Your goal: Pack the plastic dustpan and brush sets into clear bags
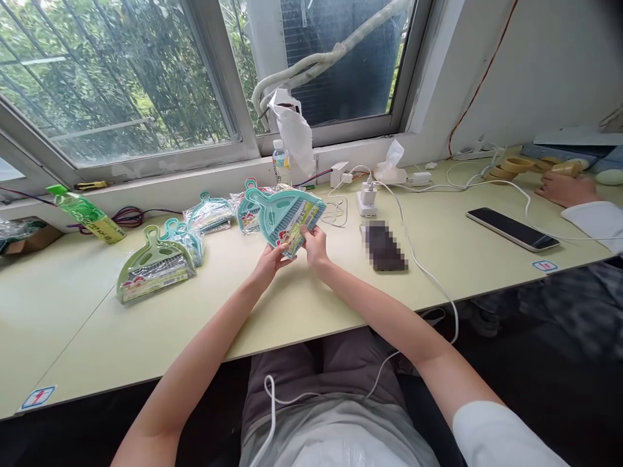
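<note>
Between my two hands a teal dustpan with a brush [280, 211], wrapped in clear plastic, is held tilted above the table. My left hand [270, 264] grips its lower left edge, fingers closed. At its lower right side, my right hand [315, 246] pinches the pack over the yellow label. Just behind it lies another wrapped set [247, 214] with a red edge. To the left are a wrapped teal set [210, 213], a smaller teal one [187, 240] and a green dustpan set [156, 267] in front.
A green bottle [90, 215] lies at the left. Right of my hands are a pixelated dark object [385, 246], a charger [366, 198] with white cables, and a phone [512, 229]. Another person's hand [568, 189] rests near tape rolls [509, 167]. A clear bottle [281, 162] stands by the window.
</note>
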